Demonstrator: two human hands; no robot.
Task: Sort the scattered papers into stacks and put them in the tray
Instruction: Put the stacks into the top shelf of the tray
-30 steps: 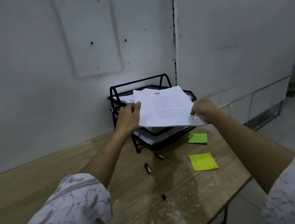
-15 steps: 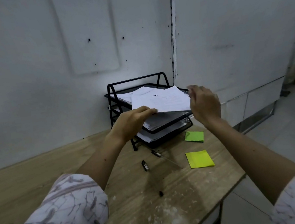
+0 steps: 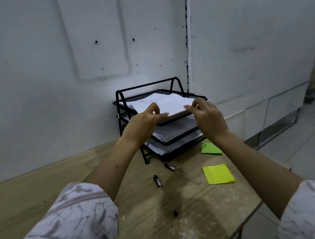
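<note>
— Since half a second ago, both hands have dropped to the front edge of the papers, which now lie flat in the top shelf of the black wire tray at the centre of the frame.

— What are the hands doing?

— Left hand has its fingers stretched toward the near edge of the stack, touching it; no real grip shows. Right hand sits at the front right corner, fingers loosely bent; whether it pinches a sheet I cannot tell.

— And lower down?

— Two lower shelves also hold paper. On the wooden desk, right of centre, lie two green sticky-note pads, the smaller one just below the tray. Two pens lie left of them, the second slanting toward the larger pad.
</note>
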